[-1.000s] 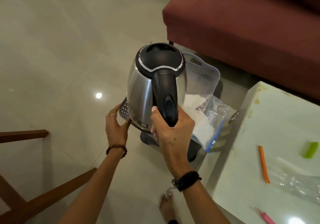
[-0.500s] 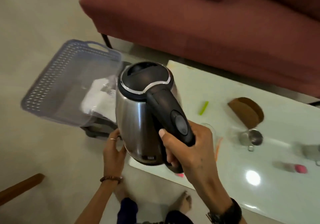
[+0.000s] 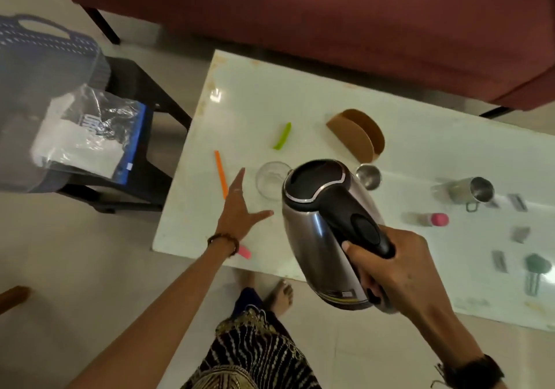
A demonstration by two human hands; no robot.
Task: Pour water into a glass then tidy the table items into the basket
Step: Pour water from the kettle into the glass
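My right hand (image 3: 393, 265) grips the black handle of a steel electric kettle (image 3: 318, 232), held in the air and tilted, its lid end close over a clear glass (image 3: 270, 178) on the white table (image 3: 420, 154). My left hand (image 3: 240, 208) is spread open above the table, just left of the glass and apart from it. A grey perforated basket (image 3: 51, 40) sits on a black stool (image 3: 141, 94) left of the table, with a clear plastic bag of white material (image 3: 87, 136) hanging over its edge.
On the table lie an orange stick (image 3: 221, 173), a green clip (image 3: 283, 136), a brown holder (image 3: 357, 133), two steel cups (image 3: 368, 176) (image 3: 468, 191), a pink-capped bottle (image 3: 429, 219), a pink clip (image 3: 244, 252) and several small items at right. A maroon sofa (image 3: 330, 13) stands behind.
The view swung from the basket to the table. My right hand carried the kettle over beside the glass. My left hand let go of the kettle's body and spread open near the glass.
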